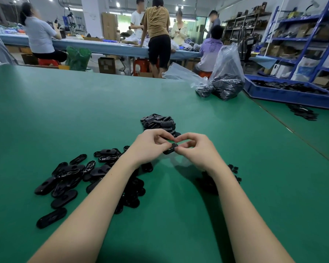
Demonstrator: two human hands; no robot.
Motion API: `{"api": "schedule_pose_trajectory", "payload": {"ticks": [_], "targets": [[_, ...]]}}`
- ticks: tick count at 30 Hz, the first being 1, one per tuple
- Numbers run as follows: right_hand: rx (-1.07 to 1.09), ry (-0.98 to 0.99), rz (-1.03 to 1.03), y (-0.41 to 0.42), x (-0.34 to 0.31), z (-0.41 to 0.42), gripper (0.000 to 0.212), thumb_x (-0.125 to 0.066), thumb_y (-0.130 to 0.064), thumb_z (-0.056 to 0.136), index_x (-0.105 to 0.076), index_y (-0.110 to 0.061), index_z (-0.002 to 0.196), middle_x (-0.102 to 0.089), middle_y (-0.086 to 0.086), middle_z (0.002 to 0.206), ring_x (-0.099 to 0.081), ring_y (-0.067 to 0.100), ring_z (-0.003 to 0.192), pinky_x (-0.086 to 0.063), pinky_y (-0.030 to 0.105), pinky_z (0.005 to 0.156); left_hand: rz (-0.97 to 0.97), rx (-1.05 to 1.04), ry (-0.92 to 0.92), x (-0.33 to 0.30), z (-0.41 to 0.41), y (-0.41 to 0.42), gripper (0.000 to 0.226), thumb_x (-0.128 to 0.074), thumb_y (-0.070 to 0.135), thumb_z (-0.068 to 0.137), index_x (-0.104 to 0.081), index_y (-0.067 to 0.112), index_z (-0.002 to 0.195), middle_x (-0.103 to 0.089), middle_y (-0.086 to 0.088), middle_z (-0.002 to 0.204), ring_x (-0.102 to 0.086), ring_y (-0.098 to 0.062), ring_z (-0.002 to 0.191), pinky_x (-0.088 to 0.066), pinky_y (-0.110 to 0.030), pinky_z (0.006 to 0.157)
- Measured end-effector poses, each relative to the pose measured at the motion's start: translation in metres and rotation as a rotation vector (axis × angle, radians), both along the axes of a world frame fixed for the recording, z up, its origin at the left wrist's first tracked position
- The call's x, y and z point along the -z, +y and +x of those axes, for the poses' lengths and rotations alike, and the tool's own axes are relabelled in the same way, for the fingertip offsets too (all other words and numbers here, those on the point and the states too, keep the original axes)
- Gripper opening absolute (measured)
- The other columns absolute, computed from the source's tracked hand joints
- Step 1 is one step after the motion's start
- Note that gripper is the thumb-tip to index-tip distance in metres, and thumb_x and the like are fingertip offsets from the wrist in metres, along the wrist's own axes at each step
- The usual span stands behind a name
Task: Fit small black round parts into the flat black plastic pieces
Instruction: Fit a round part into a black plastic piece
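One flat black plastic piece (171,148) is pinched between my left hand (150,147) and my right hand (195,150), just above the green table. Both hands' fingertips meet over it, so I cannot see a round part in it. A loose spread of flat oval black pieces (68,177) lies to the left under my left forearm. A neater heap of black pieces (159,123) sits just beyond my hands. Several small black round parts (235,170) lie to the right, partly hidden by my right wrist.
The green table (84,111) stretches far ahead. Two clear plastic bags of black parts (224,82) stand at the far right. A blue crate of black pieces (292,93) sits on the neighbouring table. Several people work at a long bench behind.
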State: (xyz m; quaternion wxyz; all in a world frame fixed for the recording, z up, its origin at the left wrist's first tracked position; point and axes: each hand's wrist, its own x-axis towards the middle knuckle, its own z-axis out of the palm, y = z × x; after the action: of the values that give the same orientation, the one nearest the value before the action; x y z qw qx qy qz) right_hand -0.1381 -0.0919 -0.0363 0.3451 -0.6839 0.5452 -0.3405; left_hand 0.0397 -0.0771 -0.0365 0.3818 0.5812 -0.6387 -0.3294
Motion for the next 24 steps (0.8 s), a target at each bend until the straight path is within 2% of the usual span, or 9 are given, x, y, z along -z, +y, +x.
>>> {"api": "schedule_pose_trajectory", "payload": {"ticks": [2,3,5,7,9,12,17,21,24], "targets": [[-0.006,0.047,-0.019,0.0,-0.007,-0.007,0.012,-0.076,-0.023,0.085,-0.073,-0.033,0.09,-0.074,-0.013,0.074,-0.058,-0.005,0.058,-0.041,0.009,0.054,0.01,-0.027,0.03,0.001,-0.002,0.001,0.019,-0.067,0.014,0.088,-0.073,0.029,0.099,-0.076,0.01,0.079,-0.057,0.003,0.06,-0.043,-0.022,0.067],[0.002,0.13,-0.026,0.0,-0.012,-0.013,0.009,-0.075,-0.026,0.085,-0.074,-0.034,0.089,-0.075,-0.015,0.076,-0.061,-0.005,0.065,-0.044,0.011,0.059,0.016,-0.041,0.049,0.001,-0.002,0.002,0.021,-0.067,0.014,0.088,-0.073,0.03,0.101,-0.075,0.011,0.076,-0.058,0.0,0.063,-0.046,-0.024,0.069],[0.0,0.382,-0.001,-0.001,-0.024,-0.027,0.003,-0.073,-0.033,0.083,-0.076,-0.034,0.082,-0.075,-0.016,0.082,-0.066,0.002,0.081,-0.053,0.022,0.075,0.029,-0.066,0.132,0.001,-0.004,0.002,0.025,-0.063,0.01,0.091,-0.074,0.029,0.105,-0.065,0.016,0.064,-0.056,-0.004,0.063,-0.053,-0.029,0.076],[-0.043,0.575,0.084,0.0,-0.034,-0.039,0.002,-0.077,-0.036,0.077,-0.077,-0.034,0.076,-0.075,-0.015,0.083,-0.069,0.009,0.088,-0.057,0.03,0.086,0.044,-0.085,0.232,0.0,-0.007,0.002,0.029,-0.057,0.005,0.094,-0.075,0.023,0.108,-0.052,0.012,0.06,-0.053,-0.002,0.056,-0.057,-0.027,0.078],[-0.11,0.681,0.182,0.004,-0.041,-0.045,0.005,-0.083,-0.035,0.071,-0.078,-0.036,0.073,-0.076,-0.016,0.079,-0.07,0.007,0.086,-0.057,0.029,0.085,0.071,-0.097,0.315,-0.002,-0.011,0.004,0.029,-0.054,0.0,0.095,-0.075,0.017,0.105,-0.052,0.005,0.07,-0.056,0.0,0.057,-0.059,-0.02,0.072],[-0.201,0.775,0.285,0.008,-0.044,-0.041,0.014,-0.089,-0.039,0.064,-0.079,-0.043,0.073,-0.073,-0.021,0.071,-0.069,0.002,0.074,-0.055,0.022,0.072,0.156,-0.093,0.469,-0.005,-0.019,0.008,0.022,-0.054,-0.008,0.094,-0.07,0.007,0.097,-0.057,-0.004,0.077,-0.063,-0.008,0.066,-0.06,-0.02,0.066],[-0.174,0.835,0.306,0.008,-0.037,-0.034,0.016,-0.09,-0.042,0.059,-0.078,-0.045,0.068,-0.073,-0.018,0.07,-0.073,0.01,0.077,-0.061,0.03,0.08,0.201,-0.12,0.565,-0.005,-0.023,0.01,0.015,-0.056,-0.01,0.093,-0.062,0.004,0.093,-0.063,-0.017,0.087,-0.063,-0.025,0.079,-0.061,-0.021,0.064],[-0.17,0.768,0.222,0.005,-0.033,-0.033,0.009,-0.083,-0.038,0.067,-0.076,-0.033,0.072,-0.076,-0.011,0.079,-0.073,0.014,0.083,-0.06,0.033,0.083,0.189,-0.079,0.511,-0.002,-0.022,0.011,0.022,-0.059,-0.005,0.094,-0.068,0.012,0.104,-0.069,-0.014,0.088,-0.065,-0.02,0.076,-0.063,-0.028,0.071],[-0.121,0.552,0.118,0.003,-0.029,-0.033,0.007,-0.076,-0.029,0.08,-0.073,-0.027,0.075,-0.077,-0.01,0.081,-0.068,0.011,0.08,-0.054,0.025,0.073,0.161,-0.068,0.477,-0.002,-0.022,0.012,0.023,-0.062,-0.003,0.093,-0.072,0.016,0.1,-0.071,-0.01,0.084,-0.066,-0.014,0.071,-0.061,-0.028,0.073]]}}
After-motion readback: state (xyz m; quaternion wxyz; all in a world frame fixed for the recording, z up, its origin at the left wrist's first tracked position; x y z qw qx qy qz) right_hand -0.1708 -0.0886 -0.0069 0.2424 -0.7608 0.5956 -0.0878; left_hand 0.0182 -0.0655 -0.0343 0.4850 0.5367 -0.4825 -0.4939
